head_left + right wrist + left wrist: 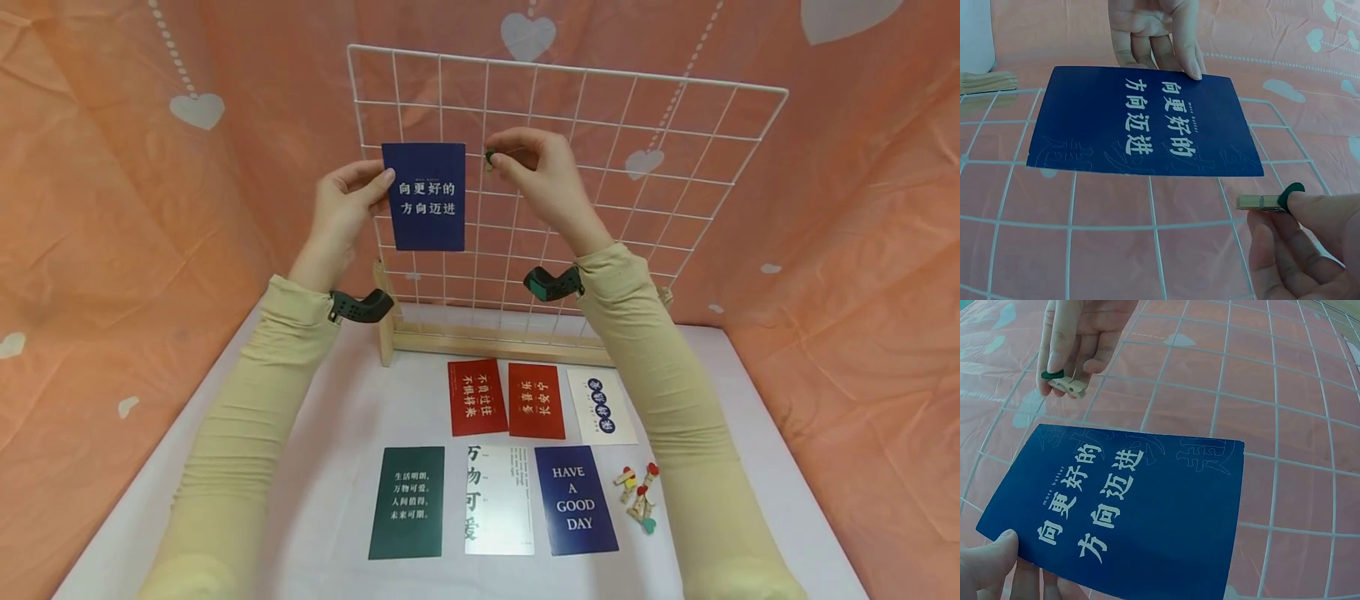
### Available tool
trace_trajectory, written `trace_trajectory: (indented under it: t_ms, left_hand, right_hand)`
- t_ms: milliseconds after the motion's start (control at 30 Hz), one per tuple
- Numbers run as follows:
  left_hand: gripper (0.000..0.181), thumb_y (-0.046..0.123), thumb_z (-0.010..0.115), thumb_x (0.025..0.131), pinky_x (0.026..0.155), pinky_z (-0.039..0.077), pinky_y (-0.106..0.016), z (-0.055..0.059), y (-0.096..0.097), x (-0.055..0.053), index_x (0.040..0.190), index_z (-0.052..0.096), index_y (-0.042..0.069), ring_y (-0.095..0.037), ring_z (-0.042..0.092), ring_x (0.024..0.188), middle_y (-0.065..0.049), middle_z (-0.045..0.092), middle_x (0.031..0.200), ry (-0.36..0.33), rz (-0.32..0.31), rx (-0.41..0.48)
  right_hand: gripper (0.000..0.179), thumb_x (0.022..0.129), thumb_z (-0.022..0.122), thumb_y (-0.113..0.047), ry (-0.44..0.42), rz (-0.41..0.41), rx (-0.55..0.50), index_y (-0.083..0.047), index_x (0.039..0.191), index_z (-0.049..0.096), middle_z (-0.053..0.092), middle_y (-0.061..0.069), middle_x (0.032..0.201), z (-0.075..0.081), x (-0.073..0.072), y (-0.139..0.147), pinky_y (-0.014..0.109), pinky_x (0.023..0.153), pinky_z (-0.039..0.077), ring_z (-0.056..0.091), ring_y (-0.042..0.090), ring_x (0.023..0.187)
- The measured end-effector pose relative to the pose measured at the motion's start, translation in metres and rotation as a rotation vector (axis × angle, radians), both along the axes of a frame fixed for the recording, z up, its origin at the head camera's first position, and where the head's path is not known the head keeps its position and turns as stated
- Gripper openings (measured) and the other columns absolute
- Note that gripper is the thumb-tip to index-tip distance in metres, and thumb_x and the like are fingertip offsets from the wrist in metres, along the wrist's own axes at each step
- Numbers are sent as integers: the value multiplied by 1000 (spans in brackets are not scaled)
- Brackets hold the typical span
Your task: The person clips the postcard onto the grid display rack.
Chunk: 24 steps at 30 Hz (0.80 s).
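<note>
Between thumb and fingers, my left hand (347,204) pinches the left edge of a dark blue card (427,229) with white Chinese characters. The card is upright in front of the left part of a white wire grid (510,192). To its right, my right hand (542,171) pinches a small wooden clothespin (1259,202) with a dark green piece at its end. In the right wrist view the clothespin lies just off the card's corner, apart from it. The left wrist view shows the card's printed face and the clothespin (1067,384) beyond its upper edge.
The grid stands in a wooden base (495,343). On the white table lie two red cards (478,421), a white card (585,392), a green card (405,533), a pale card (498,508) and a blue HAVE A GOOD DAY card (555,533). Several clothespins (639,504) lie right of them.
</note>
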State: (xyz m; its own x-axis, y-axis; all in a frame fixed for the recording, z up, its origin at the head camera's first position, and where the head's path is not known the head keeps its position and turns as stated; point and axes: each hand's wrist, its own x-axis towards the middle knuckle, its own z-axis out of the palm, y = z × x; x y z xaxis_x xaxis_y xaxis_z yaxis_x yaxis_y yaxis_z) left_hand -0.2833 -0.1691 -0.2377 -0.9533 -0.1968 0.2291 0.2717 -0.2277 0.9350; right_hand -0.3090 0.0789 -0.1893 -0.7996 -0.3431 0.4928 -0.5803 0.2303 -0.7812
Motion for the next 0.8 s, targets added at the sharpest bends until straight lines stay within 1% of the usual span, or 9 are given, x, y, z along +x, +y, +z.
trace_trajectory:
  t_ms: [100,167,233,300,367,467,533,633,800]
  left_hand:
    - [18,9,71,85,80,51,-29,2,2,-1,103,70,4,-14,60,74,-4,64,89,1,0,4]
    - [19,9,71,86,81,51,-29,4,4,-1,104,69,4,-14,60,76,-4,64,90,1,-1,3]
    - [19,9,70,86,83,50,-31,6,5,-1,105,70,4,-14,60,77,-4,64,91,-2,1,2]
    - [18,9,70,86,84,49,-32,8,5,-2,104,70,5,-14,60,78,-4,64,91,1,5,2]
    - [16,8,70,87,85,49,-33,10,5,-2,103,70,5,-14,60,79,-4,64,91,12,9,4]
    - [13,7,70,87,85,49,-34,12,6,-4,99,71,5,-14,60,80,-4,65,89,29,13,15]
    - [12,7,70,86,83,49,-33,14,6,-4,98,72,6,-14,60,79,-4,65,88,36,16,26]
    - [12,7,70,86,80,50,-30,16,6,-5,98,72,6,-15,61,78,-5,66,88,44,21,26]
    - [15,8,69,86,79,49,-31,19,4,-7,101,73,6,-16,60,78,-5,65,89,39,28,19]
  right_hand:
    - [24,94,57,0,13,-5,-20,7,116,63,65,14,107,7,8,-4,27,84,50,63,24,91]
    - [23,94,57,1,13,-7,-31,9,115,63,65,15,106,13,15,-6,27,83,50,63,25,91]
    - [23,94,57,1,7,-12,-31,9,114,63,65,14,106,17,19,-8,26,83,50,63,27,92]
    - [23,94,58,0,6,-12,-24,8,114,64,65,14,107,20,21,-9,27,84,50,63,27,93]
    - [23,94,58,0,-13,-2,-26,7,114,64,64,15,109,22,21,-10,27,86,51,63,29,96]
    - [22,94,58,0,-12,12,-25,7,114,64,64,17,110,24,21,-13,28,88,50,63,28,96]
    - [22,94,57,0,-10,18,-29,7,114,64,65,17,110,26,20,-15,28,89,50,64,26,95]
    - [22,94,57,1,14,-3,-26,8,114,64,66,16,108,28,16,-18,26,88,50,65,23,93]
    - [22,93,59,1,39,-28,-51,8,113,65,66,15,106,28,1,-22,24,86,51,65,22,91]
